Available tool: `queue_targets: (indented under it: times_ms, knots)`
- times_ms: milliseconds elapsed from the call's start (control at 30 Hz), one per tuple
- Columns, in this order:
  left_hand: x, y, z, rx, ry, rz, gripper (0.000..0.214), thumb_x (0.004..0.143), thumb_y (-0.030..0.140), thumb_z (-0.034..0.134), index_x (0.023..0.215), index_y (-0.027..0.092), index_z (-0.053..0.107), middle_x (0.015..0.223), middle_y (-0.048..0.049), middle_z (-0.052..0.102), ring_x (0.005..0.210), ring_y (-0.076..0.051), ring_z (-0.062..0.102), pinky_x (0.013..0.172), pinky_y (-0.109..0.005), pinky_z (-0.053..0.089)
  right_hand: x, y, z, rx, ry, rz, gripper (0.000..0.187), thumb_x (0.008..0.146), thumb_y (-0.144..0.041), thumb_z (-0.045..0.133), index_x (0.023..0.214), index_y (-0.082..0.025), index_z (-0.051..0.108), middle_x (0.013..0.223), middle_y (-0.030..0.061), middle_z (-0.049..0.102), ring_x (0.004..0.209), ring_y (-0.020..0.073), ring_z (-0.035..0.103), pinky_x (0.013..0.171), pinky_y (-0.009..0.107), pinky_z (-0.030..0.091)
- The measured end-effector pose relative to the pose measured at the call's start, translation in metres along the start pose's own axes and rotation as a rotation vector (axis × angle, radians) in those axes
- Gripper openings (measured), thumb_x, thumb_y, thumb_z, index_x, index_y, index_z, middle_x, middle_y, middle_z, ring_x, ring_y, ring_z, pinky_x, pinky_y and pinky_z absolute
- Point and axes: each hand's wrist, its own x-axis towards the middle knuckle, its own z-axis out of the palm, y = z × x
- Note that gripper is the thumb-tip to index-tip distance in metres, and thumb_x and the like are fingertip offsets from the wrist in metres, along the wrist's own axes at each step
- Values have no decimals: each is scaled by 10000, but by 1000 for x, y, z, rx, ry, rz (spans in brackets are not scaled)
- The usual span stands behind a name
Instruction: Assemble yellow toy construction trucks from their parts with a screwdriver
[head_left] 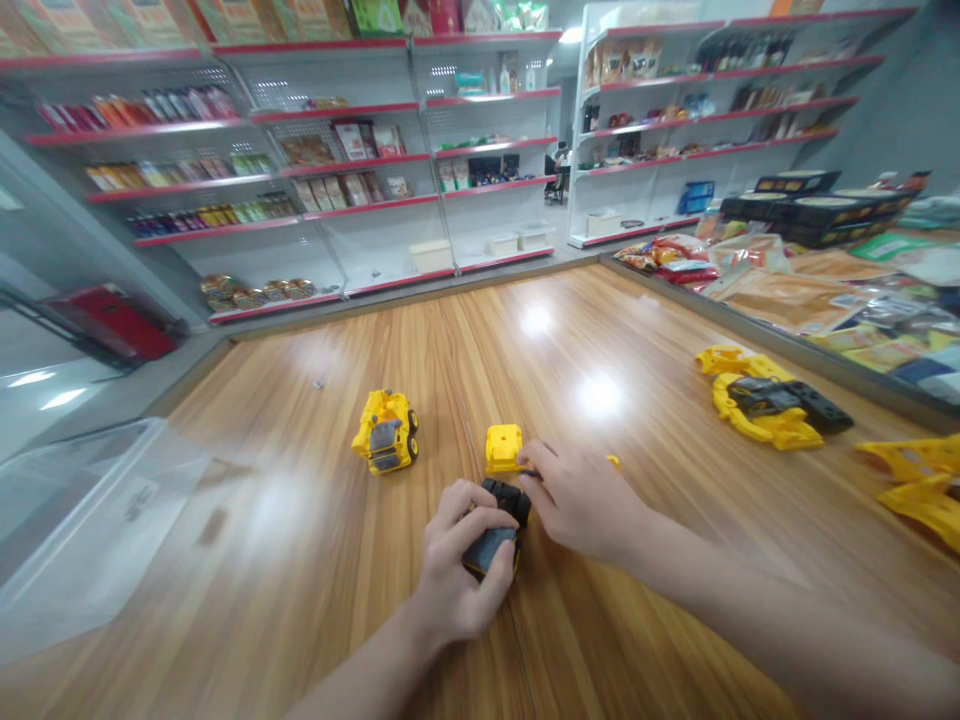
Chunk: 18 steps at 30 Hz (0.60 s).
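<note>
My left hand (459,567) grips a dark grey and black toy vehicle part (499,520) against the wooden table (315,560). Just right of it, my right hand (577,497) rests with its fingers at a small yellow block-shaped toy piece (503,448); whether it grips the piece I cannot tell. A tiny yellow bit (614,461) peeks out behind that hand. A complete yellow toy truck (386,431) stands upright to the left, apart from both hands.
Yellow and black toy parts (769,400) lie at the right, with more yellow pieces (919,480) at the table's right edge. A clear plastic bin (82,520) sits at the left. Snack packets (810,290) fill the counter beyond, and store shelves (337,160) line the back.
</note>
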Motion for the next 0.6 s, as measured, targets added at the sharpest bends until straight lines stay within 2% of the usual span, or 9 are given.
queue_targets:
  times_ms: [167, 400, 500, 600]
  knots:
    - [-1, 0, 2, -81, -1, -26, 140, 782, 166, 577, 921, 173, 562, 875, -72, 536, 823, -227, 536, 722, -365, 433, -37, -3, -5, 268, 64, -204, 129, 919, -224, 518, 1042, -213, 557, 950, 22, 649, 833, 175, 629, 705, 279, 431]
    - [-3, 2, 4, -109, -19, -76, 82, 863, 242, 495, 898, 182, 539, 866, -65, 524, 822, -226, 521, 721, -361, 422, -38, -6, 17, 129, 103, -386, 123, 935, -203, 469, 877, -171, 573, 805, 35, 633, 681, 179, 594, 584, 298, 366]
    - [-2, 4, 4, -91, -36, -54, 93, 873, 242, 484, 873, 181, 553, 853, -66, 529, 824, -228, 523, 718, -359, 428, -40, -9, 16, 102, 60, -388, 176, 955, -222, 441, 854, -178, 578, 788, 30, 636, 670, 182, 596, 572, 305, 352]
    - [-2, 4, 3, -94, -55, -62, 122, 886, 243, 466, 890, 179, 569, 879, -75, 533, 848, -233, 527, 730, -364, 434, -41, -11, 10, 152, 11, -296, 147, 945, -236, 453, 887, -174, 574, 799, 34, 646, 667, 186, 608, 574, 304, 363]
